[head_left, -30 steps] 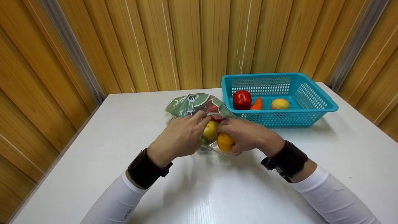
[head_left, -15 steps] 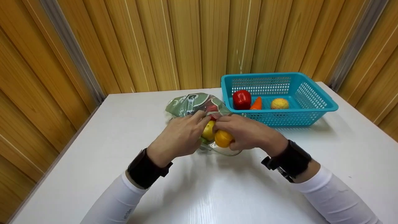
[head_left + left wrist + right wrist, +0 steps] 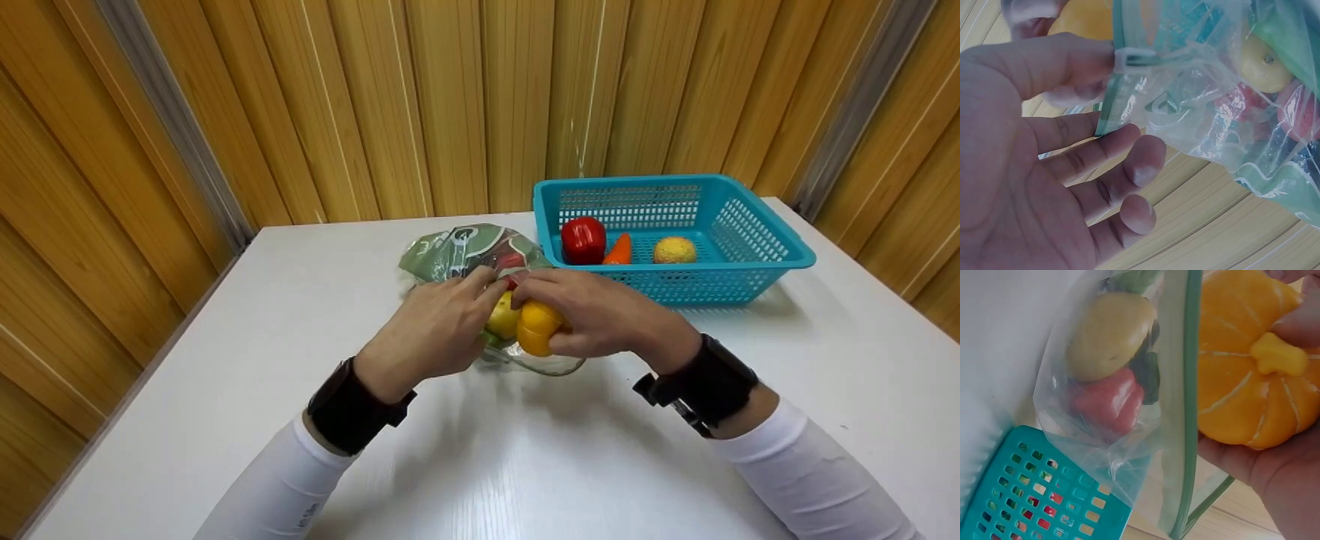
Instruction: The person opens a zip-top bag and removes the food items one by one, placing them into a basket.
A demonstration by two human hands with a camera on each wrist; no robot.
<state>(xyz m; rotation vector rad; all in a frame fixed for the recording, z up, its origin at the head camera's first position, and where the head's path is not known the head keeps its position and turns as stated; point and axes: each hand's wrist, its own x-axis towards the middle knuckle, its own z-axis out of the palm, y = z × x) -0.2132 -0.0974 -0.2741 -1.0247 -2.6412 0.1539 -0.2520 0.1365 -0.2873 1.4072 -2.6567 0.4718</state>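
Note:
A clear plastic zip bag with green print lies on the table, its mouth facing me. My left hand pinches the green zip edge between thumb and finger; its other fingers are loosely bent. My right hand grips an orange pumpkin with a yellow stem, right at the bag's mouth and just beyond the zip strip. Through the plastic show a yellowish potato-like piece and a red bell pepper. My hands cover part of the bag's opening in the head view.
Behind and right of the bag stands a turquoise basket. Inside it are a red bell pepper, an orange carrot-like piece and a round yellow fruit. A wood-panelled wall rises behind the white table.
My right hand has lifted the pumpkin slightly up and left in the head view, turning it a little. More of the bag's near rim shows below. My left hand has stayed put.

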